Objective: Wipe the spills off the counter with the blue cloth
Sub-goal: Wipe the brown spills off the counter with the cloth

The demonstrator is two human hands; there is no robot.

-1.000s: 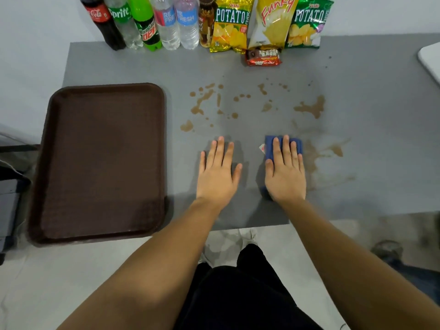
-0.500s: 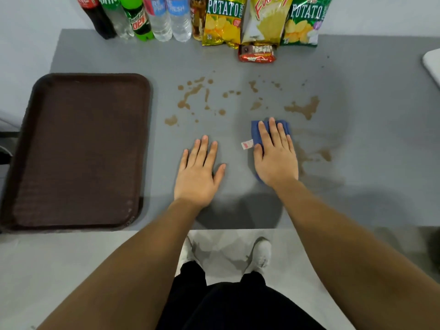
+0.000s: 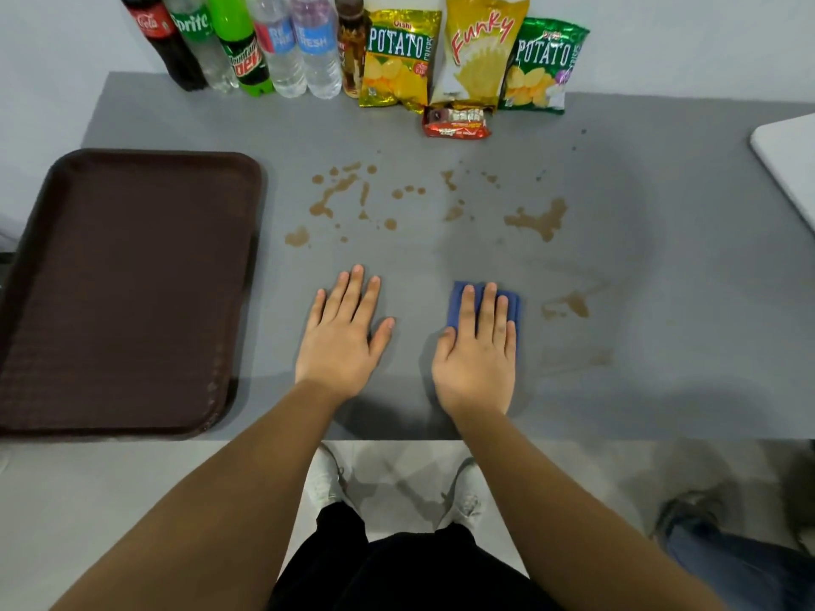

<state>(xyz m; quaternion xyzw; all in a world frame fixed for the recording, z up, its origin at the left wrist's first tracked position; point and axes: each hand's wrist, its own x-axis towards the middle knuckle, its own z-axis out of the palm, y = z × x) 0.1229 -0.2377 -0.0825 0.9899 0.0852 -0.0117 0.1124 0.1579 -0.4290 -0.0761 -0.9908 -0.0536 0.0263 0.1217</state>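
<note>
A folded blue cloth (image 3: 513, 307) lies flat on the grey counter (image 3: 661, 275), pressed down under the fingers of my right hand (image 3: 478, 355). Only its far edge and right side show. My left hand (image 3: 342, 335) rests flat on the counter beside it, fingers spread, holding nothing. Brown spills (image 3: 339, 196) dot the counter beyond my left hand. A larger brown blotch (image 3: 540, 220) lies beyond the cloth, and a smeared patch (image 3: 569, 306) sits just right of it.
A dark brown tray (image 3: 128, 288) covers the counter's left side. Several drink bottles (image 3: 247, 41), chip bags (image 3: 476, 55) and a red snack bar (image 3: 456, 121) line the back edge. A white board (image 3: 789, 165) pokes in at the right. Someone's shoe (image 3: 688, 509) is on the floor at lower right.
My right hand slid the cloth away from me over the smear, then drew it back toward the counter's front. The smear right of the cloth looks thinner. My left hand stayed flat.
</note>
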